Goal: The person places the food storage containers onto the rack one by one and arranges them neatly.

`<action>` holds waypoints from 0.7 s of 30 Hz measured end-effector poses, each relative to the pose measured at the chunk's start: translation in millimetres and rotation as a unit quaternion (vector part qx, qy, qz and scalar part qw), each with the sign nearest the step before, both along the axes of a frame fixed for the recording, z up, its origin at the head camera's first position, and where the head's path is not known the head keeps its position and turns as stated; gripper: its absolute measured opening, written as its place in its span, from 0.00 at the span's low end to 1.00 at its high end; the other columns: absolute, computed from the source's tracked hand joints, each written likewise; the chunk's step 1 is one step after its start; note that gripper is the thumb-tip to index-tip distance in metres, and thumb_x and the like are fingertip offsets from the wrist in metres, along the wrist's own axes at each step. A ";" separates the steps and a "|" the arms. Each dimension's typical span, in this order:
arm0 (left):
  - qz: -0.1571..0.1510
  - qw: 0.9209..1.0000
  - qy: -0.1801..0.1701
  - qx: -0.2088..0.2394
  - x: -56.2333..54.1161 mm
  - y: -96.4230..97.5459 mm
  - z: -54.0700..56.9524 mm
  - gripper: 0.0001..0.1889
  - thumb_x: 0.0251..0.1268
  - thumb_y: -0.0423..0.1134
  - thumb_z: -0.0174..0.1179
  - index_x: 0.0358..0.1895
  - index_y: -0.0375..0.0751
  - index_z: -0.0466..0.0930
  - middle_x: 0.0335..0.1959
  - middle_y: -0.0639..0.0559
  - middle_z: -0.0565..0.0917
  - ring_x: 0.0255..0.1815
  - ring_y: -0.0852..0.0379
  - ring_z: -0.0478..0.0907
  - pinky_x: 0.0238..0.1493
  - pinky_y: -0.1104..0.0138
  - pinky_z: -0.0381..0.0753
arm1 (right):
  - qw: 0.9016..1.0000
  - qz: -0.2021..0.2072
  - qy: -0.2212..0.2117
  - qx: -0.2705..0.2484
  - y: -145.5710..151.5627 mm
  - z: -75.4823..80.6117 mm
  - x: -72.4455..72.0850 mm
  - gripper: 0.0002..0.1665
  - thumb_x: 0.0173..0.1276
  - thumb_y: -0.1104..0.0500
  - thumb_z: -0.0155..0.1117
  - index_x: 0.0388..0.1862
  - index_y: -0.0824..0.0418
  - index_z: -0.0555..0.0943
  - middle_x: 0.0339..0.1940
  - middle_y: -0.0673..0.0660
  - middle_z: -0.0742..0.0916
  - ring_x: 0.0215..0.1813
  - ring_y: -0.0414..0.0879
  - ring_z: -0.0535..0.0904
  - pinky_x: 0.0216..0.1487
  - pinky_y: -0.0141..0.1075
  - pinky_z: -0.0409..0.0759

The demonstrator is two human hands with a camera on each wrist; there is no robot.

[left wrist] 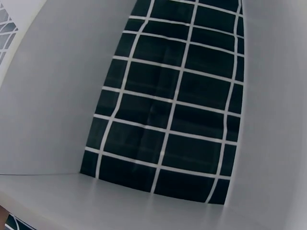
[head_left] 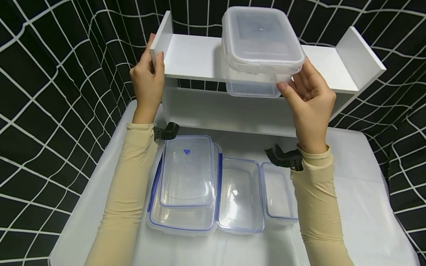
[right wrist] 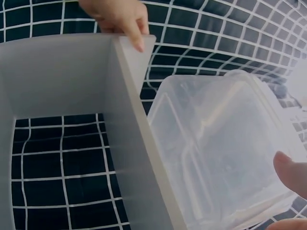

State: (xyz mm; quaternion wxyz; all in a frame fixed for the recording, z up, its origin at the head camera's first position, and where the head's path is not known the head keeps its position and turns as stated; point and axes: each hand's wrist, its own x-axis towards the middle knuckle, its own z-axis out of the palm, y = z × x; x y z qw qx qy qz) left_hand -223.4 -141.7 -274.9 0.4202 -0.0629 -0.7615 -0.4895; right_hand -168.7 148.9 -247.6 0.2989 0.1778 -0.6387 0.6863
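My right hand (head_left: pixel 312 101) grips a clear plastic food container (head_left: pixel 259 79) by its right side, thumb at the front. A translucent lid (head_left: pixel 263 35) covers it. The container overlaps the front edge of the white shelf's upper board (head_left: pixel 193 55) in the head view. In the right wrist view, the container (right wrist: pixel 225 139) is tilted beside the shelf board, with my thumb (right wrist: pixel 290 175) at its side. My left hand (head_left: pixel 148 83) holds the shelf's left end panel (head_left: pixel 162 38), thumb in front and fingers behind. The left wrist view shows the shelf's underside.
Below the shelf, on the white table (head_left: pixel 359 214), stands a large blue-clipped container (head_left: pixel 186 220) with a blue-edged lid (head_left: pixel 188 173) lying on top. Right of it are a clear container (head_left: pixel 241 195) and a smaller one (head_left: pixel 281 192). Black grid-patterned cloth (head_left: pixel 40 111) surrounds the table.
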 end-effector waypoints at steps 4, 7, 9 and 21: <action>0.001 1.000 0.029 -0.002 -1.5 0.6 -1.0 0.20 0.70 0.33 0.52 0.63 0.32 0.70 0.59 0.42 0.76 0.58 0.58 0.72 0.58 0.68 0.71 | 1.000 -0.029 0.003 0.011 1.1 -1.6 0.4 0.32 0.51 0.77 0.69 0.58 0.68 0.76 0.54 0.64 0.82 0.56 0.51 0.79 0.54 0.37 0.77; 0.002 0.999 0.038 -0.004 -2.1 0.3 -2.2 0.20 0.70 0.33 0.52 0.63 0.30 0.70 0.59 0.42 0.75 0.59 0.57 0.72 0.58 0.68 0.71 | 0.999 -0.038 -0.007 0.014 0.2 -2.3 -1.0 0.32 0.50 0.76 0.70 0.57 0.68 0.77 0.53 0.64 0.82 0.55 0.50 0.79 0.53 0.36 0.77; 0.002 0.999 0.037 -0.009 -1.8 0.0 -2.6 0.20 0.70 0.33 0.52 0.63 0.30 0.70 0.59 0.41 0.75 0.59 0.57 0.72 0.58 0.68 0.70 | 0.999 -0.037 -0.009 0.011 -0.5 -2.7 -2.3 0.32 0.50 0.76 0.71 0.57 0.68 0.77 0.53 0.64 0.83 0.54 0.50 0.80 0.53 0.36 0.77; 0.005 1.000 0.002 -0.019 0.2 0.8 -2.6 0.21 0.72 0.37 0.50 0.65 0.33 0.68 0.61 0.43 0.74 0.61 0.61 0.68 0.59 0.70 0.67 | 0.999 -0.034 0.002 0.030 -13.7 -4.3 -12.4 0.31 0.51 0.76 0.70 0.56 0.70 0.77 0.51 0.63 0.84 0.51 0.50 0.82 0.51 0.37 0.79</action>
